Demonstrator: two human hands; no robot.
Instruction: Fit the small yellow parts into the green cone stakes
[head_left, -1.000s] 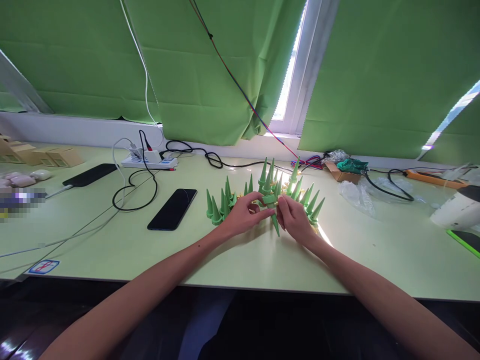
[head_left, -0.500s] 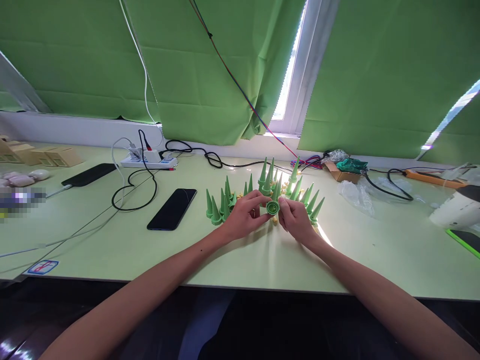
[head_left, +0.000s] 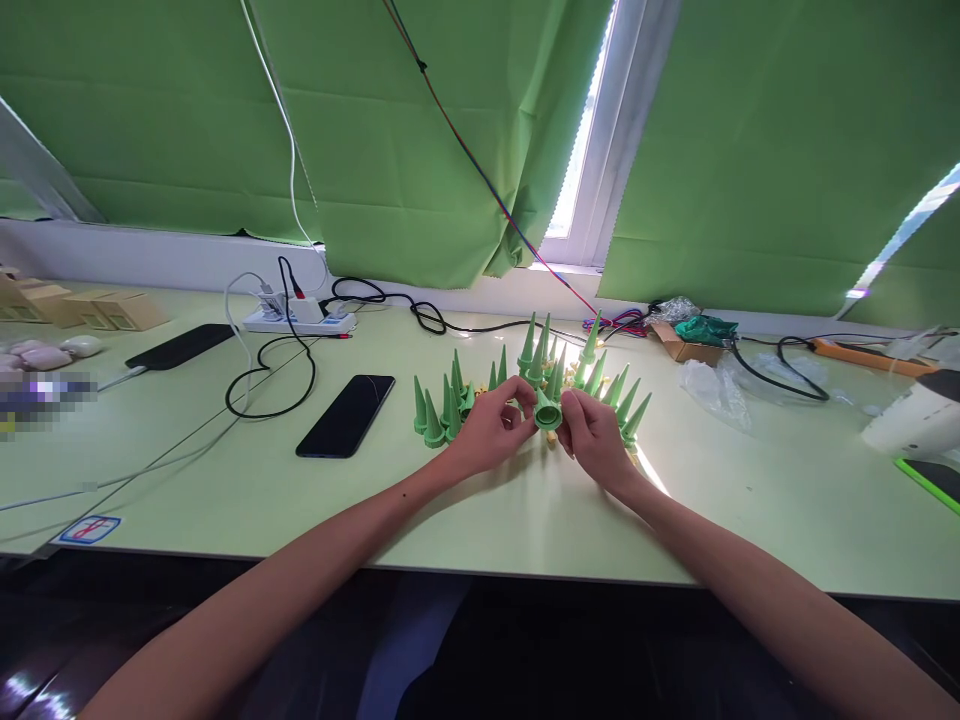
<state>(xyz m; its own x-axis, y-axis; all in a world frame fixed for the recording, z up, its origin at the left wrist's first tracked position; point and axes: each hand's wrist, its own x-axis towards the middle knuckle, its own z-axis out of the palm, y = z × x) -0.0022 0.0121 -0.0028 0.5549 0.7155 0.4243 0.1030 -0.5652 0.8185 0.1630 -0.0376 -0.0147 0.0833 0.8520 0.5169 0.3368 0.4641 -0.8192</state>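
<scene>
Between my two hands is a hollow green plastic spike (head_left: 548, 414), its round open base turned toward me. My right hand (head_left: 596, 432) pinches it from the right side with thumb and fingers. From the other side, the thumb and curled fingers of my left hand (head_left: 495, 425) close on its left edge. Behind and beside my hands, several more green cone-shaped spikes (head_left: 433, 420) stand upright on the table, points up. Small yellowish pieces (head_left: 552, 438) lie among them, partly hidden by my hands.
A black phone (head_left: 346, 416) lies left of the spikes. Farther back are a white power strip (head_left: 300, 318) and looping black cables (head_left: 427, 318). A small cardboard box (head_left: 684, 346) and clear plastic bags (head_left: 716, 395) lie at the back right. The light green table (head_left: 465, 530) ends in front of me.
The held spike has tilted: its open base faced me squarely before, and now more of its outer side shows above the rim. Both hands have stayed nearly in place.
</scene>
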